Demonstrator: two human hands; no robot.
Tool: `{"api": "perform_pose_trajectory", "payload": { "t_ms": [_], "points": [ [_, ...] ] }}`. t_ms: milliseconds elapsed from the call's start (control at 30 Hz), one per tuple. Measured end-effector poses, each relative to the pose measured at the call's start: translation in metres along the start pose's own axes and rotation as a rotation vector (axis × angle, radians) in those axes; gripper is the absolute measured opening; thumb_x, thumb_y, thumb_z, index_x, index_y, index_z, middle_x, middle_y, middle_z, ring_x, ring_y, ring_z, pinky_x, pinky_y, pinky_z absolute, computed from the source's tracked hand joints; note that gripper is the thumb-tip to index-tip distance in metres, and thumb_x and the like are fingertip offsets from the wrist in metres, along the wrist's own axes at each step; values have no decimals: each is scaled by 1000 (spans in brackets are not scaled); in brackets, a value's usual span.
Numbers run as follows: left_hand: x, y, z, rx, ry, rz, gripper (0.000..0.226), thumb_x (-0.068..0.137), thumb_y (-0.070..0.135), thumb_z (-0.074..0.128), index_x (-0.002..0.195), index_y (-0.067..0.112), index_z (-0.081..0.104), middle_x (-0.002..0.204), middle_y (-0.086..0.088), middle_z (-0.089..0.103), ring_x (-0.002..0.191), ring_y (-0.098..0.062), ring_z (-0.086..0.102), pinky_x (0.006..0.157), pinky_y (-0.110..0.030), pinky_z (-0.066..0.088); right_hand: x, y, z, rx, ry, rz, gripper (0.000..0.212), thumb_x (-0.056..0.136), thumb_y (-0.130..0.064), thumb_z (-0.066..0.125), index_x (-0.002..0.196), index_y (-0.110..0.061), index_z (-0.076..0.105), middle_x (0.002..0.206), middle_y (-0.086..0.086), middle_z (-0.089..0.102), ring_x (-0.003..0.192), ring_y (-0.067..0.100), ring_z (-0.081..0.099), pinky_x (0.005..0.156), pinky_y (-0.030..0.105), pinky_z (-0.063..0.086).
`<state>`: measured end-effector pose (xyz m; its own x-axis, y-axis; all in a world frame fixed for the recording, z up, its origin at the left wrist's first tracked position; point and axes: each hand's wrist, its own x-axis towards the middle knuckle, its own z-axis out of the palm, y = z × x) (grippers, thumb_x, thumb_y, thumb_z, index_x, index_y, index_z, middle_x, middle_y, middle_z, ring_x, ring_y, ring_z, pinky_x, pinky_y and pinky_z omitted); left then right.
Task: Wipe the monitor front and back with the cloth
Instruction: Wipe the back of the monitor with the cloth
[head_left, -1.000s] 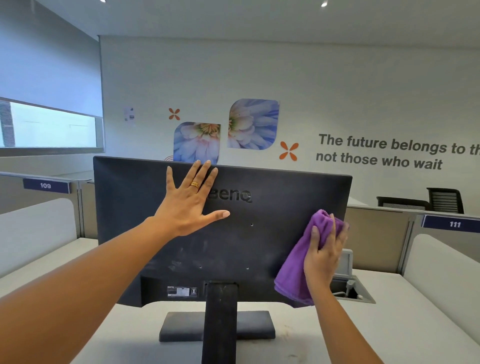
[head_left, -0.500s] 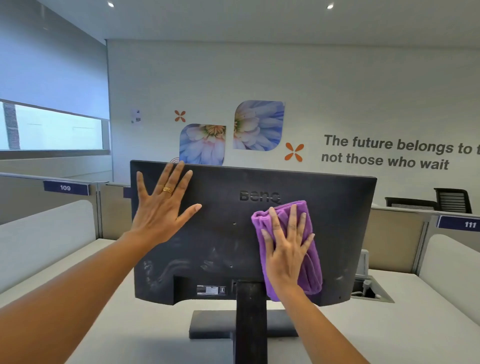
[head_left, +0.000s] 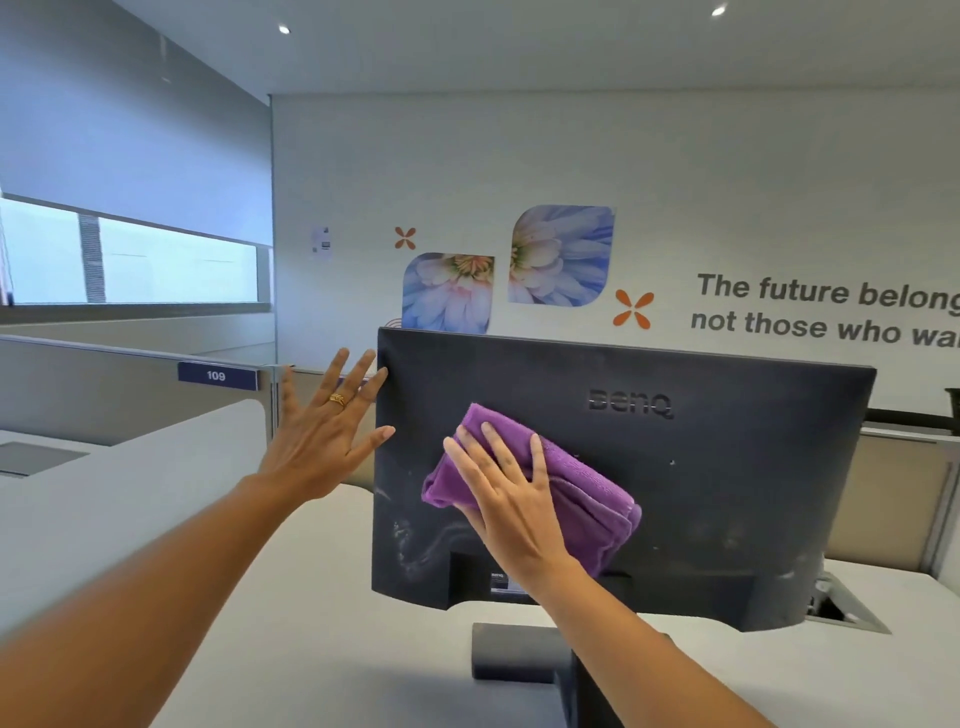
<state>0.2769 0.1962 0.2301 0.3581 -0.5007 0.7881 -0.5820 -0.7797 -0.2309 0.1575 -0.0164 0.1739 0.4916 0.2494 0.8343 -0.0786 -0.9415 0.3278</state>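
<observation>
Wide white bench (head_left: 311, 623) first, carrying a dark monitor (head_left: 737, 509) on a stand (head_left: 514, 652), back panel facing this way. Purple cloth (head_left: 587, 501) bunched and flattened against that panel, left of the logo (head_left: 629, 402) and above the stand. Right grip (head_left: 506, 499) spread flat on top of the cloth, fingers straight, pressing rather than pinching. Left grip (head_left: 322, 441) open too, fingers fanned, mostly hanging off the monitor's left edge with only thumb and forefinger tips reaching it; can't tell whether actually touching. Whitish dust smears (head_left: 410, 545) low on the panel's left, not yet wiped. Small gold ring (head_left: 337, 399) on the left grip.

Guessing at trouble: pushing hard on one side with next to no bracing from the left could swivel or rock the monitor, maybe skid the stand across the bench. Could also lose the cloth from under a flat palm. Front side out of sight, so no telling about that half.

Versus half a second back: left grip slid off the panel's upper left toward the edge; cloth and right grip moved from under the logo across to its left.
</observation>
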Motion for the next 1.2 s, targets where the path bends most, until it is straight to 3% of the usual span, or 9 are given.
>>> {"api": "perform_pose_trajectory", "payload": {
  "t_ms": [100, 167, 367, 633, 800, 867, 1000, 1067, 1200],
  "points": [
    [0, -6, 5, -27, 23, 23, 68, 91, 64, 6, 147, 25, 8, 155, 12, -13, 143, -14, -9, 109, -54, -9, -7, 11, 3, -74, -24, -98, 73, 75, -43, 71, 136, -23, 38, 141, -1, 47, 135, 19, 35, 112, 56, 17],
    [1, -7, 7, -31, 32, 43, 67, 92, 63, 6, 146, 24, 9, 155, 12, -14, 143, -13, -11, 109, -53, -10, -13, 25, 1, -130, -32, -95, 66, 81, -49, 59, 138, -24, 38, 145, 0, 41, 138, 21, 28, 111, 58, 14],
    [-6, -6, 10, -45, -27, 30, 64, 94, 59, 5, 146, 23, 14, 154, -5, 16, 142, -21, 2, 108, -48, -21, -22, 32, -3, -140, -46, 96, 56, 93, -53, 24, 140, -25, 34, 148, 6, 33, 136, 32, 24, 105, 62, 16],
    [-9, -26, 18, -75, -25, 31, 55, 96, 51, 4, 146, 29, 14, 154, -4, 13, 143, -14, -11, 108, -48, -16, 19, -19, 8, -103, -66, -51, 60, 86, -43, 56, 139, -20, 41, 148, 7, 37, 137, 31, 31, 107, 60, 19],
    [-16, -35, 17, -108, -53, 24, 53, 96, 51, -1, 145, 31, 7, 154, -4, 13, 142, -27, 11, 107, -46, -16, 36, -55, 22, -133, -131, -132, 64, 86, -44, 57, 139, -11, 41, 146, 4, 40, 137, 23, 33, 110, 51, 19],
    [-19, -37, 19, -131, -81, 25, 55, 95, 52, -4, 145, 31, 4, 154, -3, 11, 142, -28, 12, 106, -46, -20, 32, -65, 31, -175, -173, -164, 64, 86, -42, 58, 139, -11, 41, 144, 4, 42, 136, 23, 35, 112, 49, 20],
    [-21, -33, 24, -177, -129, 32, 70, 80, 62, -24, 143, 35, -9, 151, 5, -18, 141, -19, -17, 101, -46, -33, 15, -73, 45, -268, -253, -216, 68, 87, -42, 54, 142, -11, 30, 147, 6, 38, 137, 24, 32, 113, 47, 19],
    [-20, -27, 25, -186, -163, 36, 76, 72, 63, -31, 140, 32, -17, 145, 8, -30, 136, -15, -28, 99, -47, -31, 5, -74, 46, -311, -277, -257, 68, 87, -45, 53, 142, -13, 30, 147, 5, 38, 137, 23, 33, 114, 45, 22],
    [-21, -19, 30, -193, -187, 70, 75, 68, 62, -36, 137, 34, -27, 142, 10, -35, 132, -15, -34, 100, -51, -26, -20, -63, 43, -318, -306, -313, 73, 84, -45, 58, 143, -14, 29, 149, 3, 35, 138, 22, 31, 115, 44, 13]
  ]
}}
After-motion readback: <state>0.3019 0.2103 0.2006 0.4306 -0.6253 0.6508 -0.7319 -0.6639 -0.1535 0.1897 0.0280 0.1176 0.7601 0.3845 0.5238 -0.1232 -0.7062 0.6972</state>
